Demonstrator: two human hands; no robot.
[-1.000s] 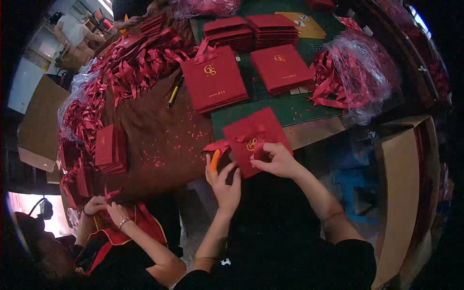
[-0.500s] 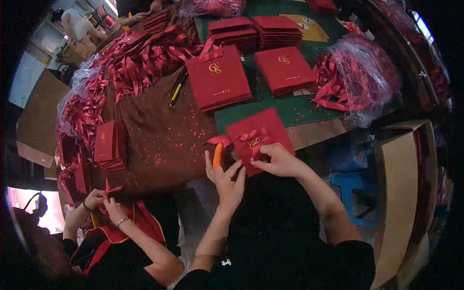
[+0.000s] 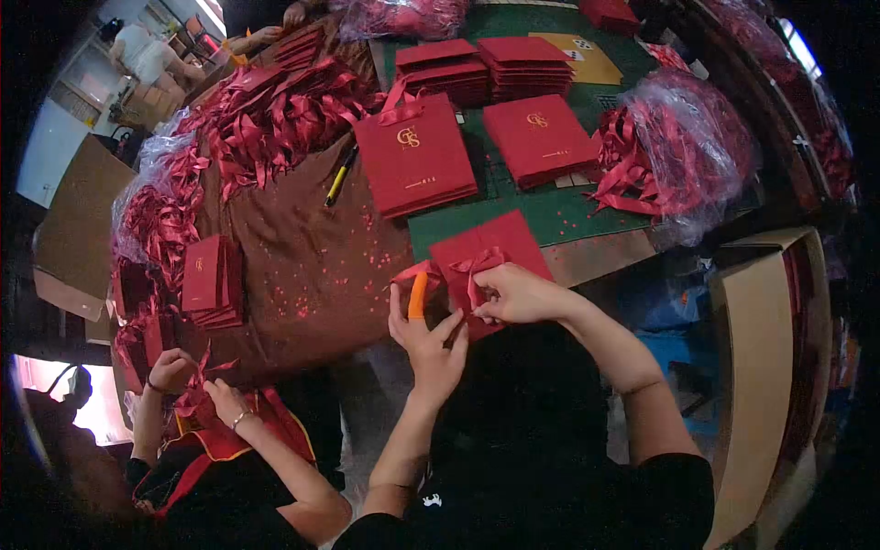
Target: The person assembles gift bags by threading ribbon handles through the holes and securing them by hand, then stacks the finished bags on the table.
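A red paper bag [image 3: 518, 240] lies tilted at the table's front edge, with a red ribbon [image 3: 481, 260] across its face. My right hand [image 3: 513, 293] is over the bag's lower right part, fingers pinched on the ribbon. At the bag's lower left is my left hand [image 3: 429, 341], an orange cover [image 3: 418, 295] on one finger. Its thumb and a fingertip come close together by the bag's edge; whether they grip it is too small to tell. Another piece of ribbon [image 3: 408, 273] sticks out left of the bag.
Behind lie stacked red bags [image 3: 417, 151], a second stack [image 3: 539, 137] and plastic-wrapped ribbons [image 3: 683, 147]. A yellow pen [image 3: 339, 179] rests on the brown cloth [image 3: 302, 238]. At the left, a co-worker's hands [image 3: 227, 403] handle ribbon. An open carton [image 3: 761, 367] stands right.
My right hand has curled further over the ribbon and now hides the bag's gold print. My left hand stays nearly in place. The co-worker's hands have moved apart around their ribbon.
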